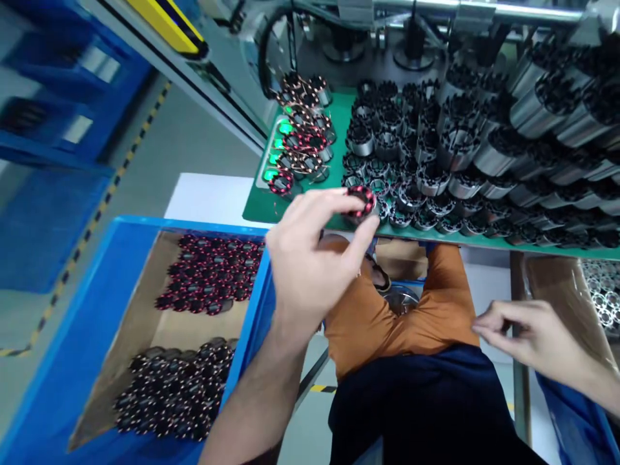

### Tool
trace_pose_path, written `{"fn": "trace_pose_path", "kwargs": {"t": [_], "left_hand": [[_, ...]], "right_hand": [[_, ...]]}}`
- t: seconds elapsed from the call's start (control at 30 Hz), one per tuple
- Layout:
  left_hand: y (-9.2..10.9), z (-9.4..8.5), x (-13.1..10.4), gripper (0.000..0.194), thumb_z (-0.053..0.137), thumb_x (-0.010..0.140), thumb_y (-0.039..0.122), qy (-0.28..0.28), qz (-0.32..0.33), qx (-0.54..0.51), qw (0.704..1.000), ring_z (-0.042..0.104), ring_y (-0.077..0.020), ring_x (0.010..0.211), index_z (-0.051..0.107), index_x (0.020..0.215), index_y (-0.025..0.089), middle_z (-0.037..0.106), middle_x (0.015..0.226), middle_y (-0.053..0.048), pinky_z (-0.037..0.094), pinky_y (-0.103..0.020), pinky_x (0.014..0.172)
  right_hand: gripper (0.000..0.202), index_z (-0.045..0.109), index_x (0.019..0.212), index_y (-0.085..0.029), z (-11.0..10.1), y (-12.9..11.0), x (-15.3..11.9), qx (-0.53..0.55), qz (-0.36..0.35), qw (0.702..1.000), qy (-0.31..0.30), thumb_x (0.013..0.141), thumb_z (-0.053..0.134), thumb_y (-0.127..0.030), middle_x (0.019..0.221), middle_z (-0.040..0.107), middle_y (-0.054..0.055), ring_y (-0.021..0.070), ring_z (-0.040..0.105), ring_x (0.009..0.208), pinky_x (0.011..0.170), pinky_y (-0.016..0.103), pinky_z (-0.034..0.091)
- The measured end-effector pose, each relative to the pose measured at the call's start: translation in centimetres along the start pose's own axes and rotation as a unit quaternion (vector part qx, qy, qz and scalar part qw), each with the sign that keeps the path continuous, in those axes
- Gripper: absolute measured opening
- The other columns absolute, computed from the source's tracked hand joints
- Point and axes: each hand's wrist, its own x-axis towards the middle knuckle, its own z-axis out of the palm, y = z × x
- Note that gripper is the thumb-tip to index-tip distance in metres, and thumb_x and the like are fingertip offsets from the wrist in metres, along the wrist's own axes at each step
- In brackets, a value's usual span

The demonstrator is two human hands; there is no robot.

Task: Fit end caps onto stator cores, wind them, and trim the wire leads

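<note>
My left hand [320,252] holds a wound motor stator [362,201] with red windings, pinched between thumb and fingers just above the front edge of the green work surface [259,203]. Away to the right, over my right thigh, my right hand [526,326] is closed, its thumb and fingertips together; whether something small is in them I cannot make out. Behind my left hand stand wound stators [305,161] with copper and red wire. Bare stator cores [431,177] with black end pieces fill the middle and right of the surface, some in tall stacks.
At lower left, a blue bin [130,223] lined with cardboard holds red-wound and copper-wound stators in two groups. Green lit buttons [274,158] sit at the surface's left end. Machine spindles [414,48] stand behind. A carton [557,278] with metal rings is at right.
</note>
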Motion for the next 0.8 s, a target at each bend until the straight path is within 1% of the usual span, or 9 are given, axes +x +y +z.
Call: {"fn": "trace_pose_path", "kwargs": {"t": [0.17, 0.27, 0.37, 0.43, 0.5, 0.57, 0.67, 0.73, 0.8], "left_hand": [[-3.7, 5.4, 3.8, 0.011, 0.083, 0.104, 0.042, 0.015, 0.045, 0.055, 0.997, 0.078, -0.0313, 0.114, 0.082, 0.106, 0.031, 0.087, 0.115, -0.003, 0.063, -0.055, 0.104], [-4.1, 6.5, 4.2, 0.010, 0.082, 0.105, 0.040, 0.002, 0.051, 0.067, 0.996, 0.074, -0.0321, 0.118, 0.081, 0.108, 0.031, 0.085, 0.117, -0.004, 0.062, -0.057, 0.108], [-4.7, 4.9, 3.0, 0.029, 0.086, 0.102, 0.044, 0.016, 0.049, 0.068, 0.996, 0.071, -0.0334, 0.130, 0.079, 0.128, 0.032, 0.079, 0.134, -0.008, 0.058, -0.058, 0.117], [-5.9, 2.9, 1.6, 0.048, 0.091, 0.097, 0.047, 0.086, 0.038, 0.090, 0.991, 0.068, -0.0353, 0.133, 0.075, 0.139, 0.030, 0.073, 0.138, -0.011, 0.058, -0.058, 0.117], [-7.8, 1.0, 0.2, 0.053, 0.093, 0.093, 0.048, 0.146, -0.003, 0.139, 0.979, 0.065, -0.0365, 0.129, 0.074, 0.138, 0.028, 0.070, 0.133, -0.014, 0.058, -0.058, 0.114], [-10.0, -0.4, -0.7, 0.048, 0.094, 0.092, 0.048, 0.138, -0.064, 0.192, 0.970, 0.063, -0.0380, 0.128, 0.077, 0.131, 0.025, 0.067, 0.131, -0.015, 0.056, -0.061, 0.116], [-12.4, -1.2, -1.0, 0.034, 0.091, 0.094, 0.047, 0.065, -0.130, 0.216, 0.966, 0.060, -0.0429, 0.136, 0.081, 0.115, 0.022, 0.065, 0.136, -0.020, 0.048, -0.069, 0.127], [-12.5, -1.3, -0.8, 0.027, 0.088, 0.096, 0.047, 0.053, -0.135, 0.201, 0.969, 0.061, -0.0450, 0.137, 0.080, 0.103, 0.023, 0.068, 0.137, -0.021, 0.046, -0.074, 0.127], [-10.8, -1.4, -1.2, 0.023, 0.089, 0.098, 0.045, 0.075, -0.109, 0.175, 0.976, 0.065, -0.0435, 0.135, 0.079, 0.097, 0.024, 0.073, 0.135, -0.018, 0.050, -0.072, 0.124]], "right_hand": [[0.037, 0.079, 0.087, -0.024, 4.1, 1.1, 0.6, 0.071, 0.014, 0.994, -0.080, 0.105, 0.083, -0.055, 0.071, 0.075, 0.001, 0.0185, 0.068, 0.057, 0.053, 0.030, 0.053], [0.035, 0.078, 0.087, -0.025, 4.7, 1.7, 0.1, 0.086, 0.029, 0.992, -0.091, 0.105, 0.081, -0.054, 0.070, 0.075, 0.001, 0.0196, 0.067, 0.056, 0.053, 0.032, 0.052], [0.030, 0.079, 0.090, -0.025, 4.6, 3.0, -0.9, 0.095, 0.064, 0.990, -0.087, 0.105, 0.081, -0.051, 0.071, 0.075, 0.001, 0.0202, 0.067, 0.058, 0.056, 0.033, 0.052], [0.027, 0.082, 0.094, -0.026, 4.9, 4.3, -1.8, 0.107, 0.093, 0.986, -0.082, 0.101, 0.086, -0.052, 0.075, 0.076, 0.001, 0.0207, 0.069, 0.064, 0.060, 0.033, 0.053], [0.030, 0.084, 0.098, -0.026, 5.5, 5.7, -2.8, 0.122, 0.131, 0.980, -0.090, 0.100, 0.088, -0.055, 0.079, 0.077, 0.001, 0.0199, 0.070, 0.069, 0.064, 0.031, 0.054], [0.038, 0.084, 0.099, -0.024, 6.6, 7.0, -3.5, 0.136, 0.174, 0.970, -0.105, 0.106, 0.081, -0.061, 0.081, 0.077, 0.001, 0.0179, 0.069, 0.072, 0.067, 0.029, 0.054], [0.050, 0.083, 0.099, -0.021, 8.1, 7.9, -3.6, 0.142, 0.203, 0.963, -0.111, 0.112, 0.071, -0.068, 0.082, 0.077, 0.002, 0.0153, 0.067, 0.074, 0.068, 0.026, 0.052], [0.050, 0.083, 0.100, -0.021, 8.6, 7.4, -2.9, 0.140, 0.186, 0.965, -0.120, 0.113, 0.070, -0.067, 0.084, 0.078, 0.002, 0.0150, 0.067, 0.074, 0.067, 0.026, 0.051], [0.045, 0.083, 0.098, -0.021, 8.5, 5.8, -1.7, 0.137, 0.156, 0.972, -0.108, 0.113, 0.073, -0.062, 0.083, 0.078, 0.002, 0.0150, 0.069, 0.074, 0.067, 0.026, 0.053]]}}
